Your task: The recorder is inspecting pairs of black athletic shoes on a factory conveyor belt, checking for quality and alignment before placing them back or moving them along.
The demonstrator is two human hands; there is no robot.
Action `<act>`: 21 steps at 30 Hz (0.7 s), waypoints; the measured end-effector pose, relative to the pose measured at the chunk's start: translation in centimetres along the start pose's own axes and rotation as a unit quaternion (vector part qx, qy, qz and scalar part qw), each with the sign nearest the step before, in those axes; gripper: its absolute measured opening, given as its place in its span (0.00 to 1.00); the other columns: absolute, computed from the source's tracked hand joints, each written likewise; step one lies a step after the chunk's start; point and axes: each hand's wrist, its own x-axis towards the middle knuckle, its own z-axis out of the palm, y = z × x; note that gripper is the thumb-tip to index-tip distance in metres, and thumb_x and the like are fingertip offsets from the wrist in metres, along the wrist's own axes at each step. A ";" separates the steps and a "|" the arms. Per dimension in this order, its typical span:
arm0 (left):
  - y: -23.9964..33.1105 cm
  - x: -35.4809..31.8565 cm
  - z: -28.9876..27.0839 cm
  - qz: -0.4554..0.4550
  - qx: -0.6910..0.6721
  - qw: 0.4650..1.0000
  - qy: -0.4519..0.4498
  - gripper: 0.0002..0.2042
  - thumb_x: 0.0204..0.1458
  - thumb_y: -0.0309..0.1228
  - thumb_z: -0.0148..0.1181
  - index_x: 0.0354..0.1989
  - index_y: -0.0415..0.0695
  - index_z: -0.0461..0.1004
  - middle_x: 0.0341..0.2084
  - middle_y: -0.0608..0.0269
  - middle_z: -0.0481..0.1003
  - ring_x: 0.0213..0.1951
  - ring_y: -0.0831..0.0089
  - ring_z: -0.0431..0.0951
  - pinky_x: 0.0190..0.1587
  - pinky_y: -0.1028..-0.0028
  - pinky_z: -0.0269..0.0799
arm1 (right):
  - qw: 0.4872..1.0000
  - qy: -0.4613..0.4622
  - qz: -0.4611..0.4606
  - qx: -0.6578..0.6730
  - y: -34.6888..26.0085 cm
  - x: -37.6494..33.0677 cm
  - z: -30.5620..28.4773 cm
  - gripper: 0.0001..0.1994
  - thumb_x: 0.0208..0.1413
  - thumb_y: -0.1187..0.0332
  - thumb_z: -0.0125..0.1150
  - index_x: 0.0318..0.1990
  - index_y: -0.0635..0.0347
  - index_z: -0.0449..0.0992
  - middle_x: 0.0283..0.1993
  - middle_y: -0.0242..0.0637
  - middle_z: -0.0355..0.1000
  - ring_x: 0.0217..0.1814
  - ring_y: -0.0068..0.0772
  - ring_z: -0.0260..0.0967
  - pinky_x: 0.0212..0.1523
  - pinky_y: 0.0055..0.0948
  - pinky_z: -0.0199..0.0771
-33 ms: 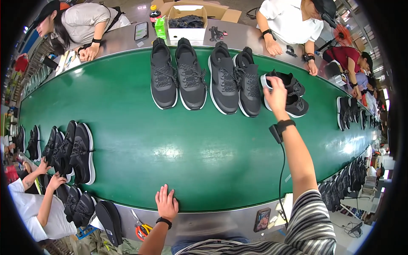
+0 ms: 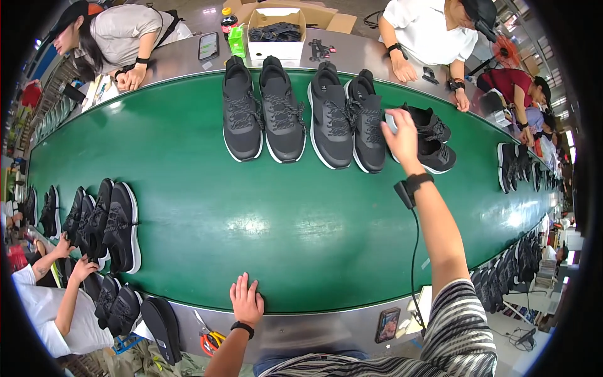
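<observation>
My left hand (image 2: 247, 303) lies flat on the near edge of the green conveyor belt (image 2: 182, 264), fingers spread. Across the belt, my right hand (image 2: 404, 141) reaches over the heel end of two dark lace-up sneakers, a far one (image 2: 434, 127) and a near one (image 2: 438, 157). Its thumb and fingers are apart with nothing visible between them; whether it touches a shoe I cannot tell. Just left of it stands a dark sneaker (image 2: 369, 129), beside its mate (image 2: 330, 125). Another pair, a left sneaker (image 2: 241, 119) and a right sneaker (image 2: 282, 119), stands further left, toes toward me.
More sneakers (image 2: 120, 226) stand at the left, where a co-worker's hands (image 2: 83, 269) touch some. Others (image 2: 505, 168) stand far right. Scissors (image 2: 210, 338) and a phone (image 2: 387, 325) lie on the near metal edge. A white box (image 2: 276, 51) and co-workers line the far side.
My right hand has shifted slightly left and toward me, its fingers coming off the heels of the two right-hand sneakers. My left hand and the shoes have stayed put.
</observation>
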 end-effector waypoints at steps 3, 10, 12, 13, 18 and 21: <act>-0.4 0.0 -0.1 0.003 -0.002 1.000 -0.012 0.18 0.46 0.28 0.51 0.48 0.42 0.71 0.59 0.48 0.62 0.61 0.53 0.61 0.61 0.53 0.52 | 0.979 -0.074 0.113 0.152 -3.8 3.9 3.1 0.17 0.47 0.68 0.64 0.47 0.58 0.73 0.46 0.42 0.70 0.47 0.47 0.69 0.47 0.38 0.70; -1.4 -0.1 -0.5 0.023 -0.011 0.999 -0.033 0.19 0.44 0.27 0.51 0.48 0.43 0.71 0.59 0.49 0.63 0.60 0.54 0.62 0.60 0.53 0.53 | 0.990 -0.124 0.049 0.041 -7.1 9.8 10.0 0.16 0.50 0.65 0.60 0.48 0.53 0.75 0.49 0.42 0.70 0.53 0.46 0.68 0.51 0.39 0.70; -1.7 -0.1 -0.9 0.022 -0.028 0.997 -0.064 0.20 0.43 0.26 0.51 0.48 0.42 0.71 0.58 0.48 0.63 0.60 0.52 0.61 0.60 0.53 0.53 | 0.978 -0.178 0.092 0.063 -7.1 9.2 10.9 0.11 0.48 0.60 0.58 0.37 0.51 0.80 0.40 0.42 0.74 0.48 0.45 0.71 0.46 0.43 0.72; -1.8 0.0 -1.0 0.051 -0.037 0.997 -0.034 0.19 0.43 0.25 0.50 0.48 0.41 0.70 0.58 0.47 0.63 0.60 0.50 0.61 0.59 0.52 0.54 | 0.992 -0.103 0.065 0.027 -7.3 8.9 11.5 0.09 0.48 0.60 0.57 0.32 0.51 0.80 0.38 0.42 0.74 0.44 0.46 0.71 0.43 0.43 0.72; -1.3 -0.4 -0.8 0.081 0.024 0.995 -0.062 0.20 0.51 0.25 0.40 0.53 0.37 0.66 0.63 0.45 0.57 0.63 0.48 0.57 0.61 0.53 0.50 | 0.989 -0.052 0.120 0.068 -7.5 7.8 11.5 0.05 0.47 0.67 0.57 0.31 0.51 0.78 0.38 0.43 0.70 0.41 0.46 0.71 0.42 0.41 0.72; -1.2 -0.6 -0.7 0.100 0.023 0.994 -0.038 0.21 0.49 0.25 0.43 0.53 0.38 0.66 0.62 0.46 0.58 0.63 0.49 0.58 0.60 0.52 0.52 | 0.993 -0.058 0.098 0.032 -7.7 8.0 11.2 0.07 0.51 0.69 0.51 0.34 0.52 0.76 0.39 0.45 0.69 0.41 0.45 0.71 0.42 0.38 0.72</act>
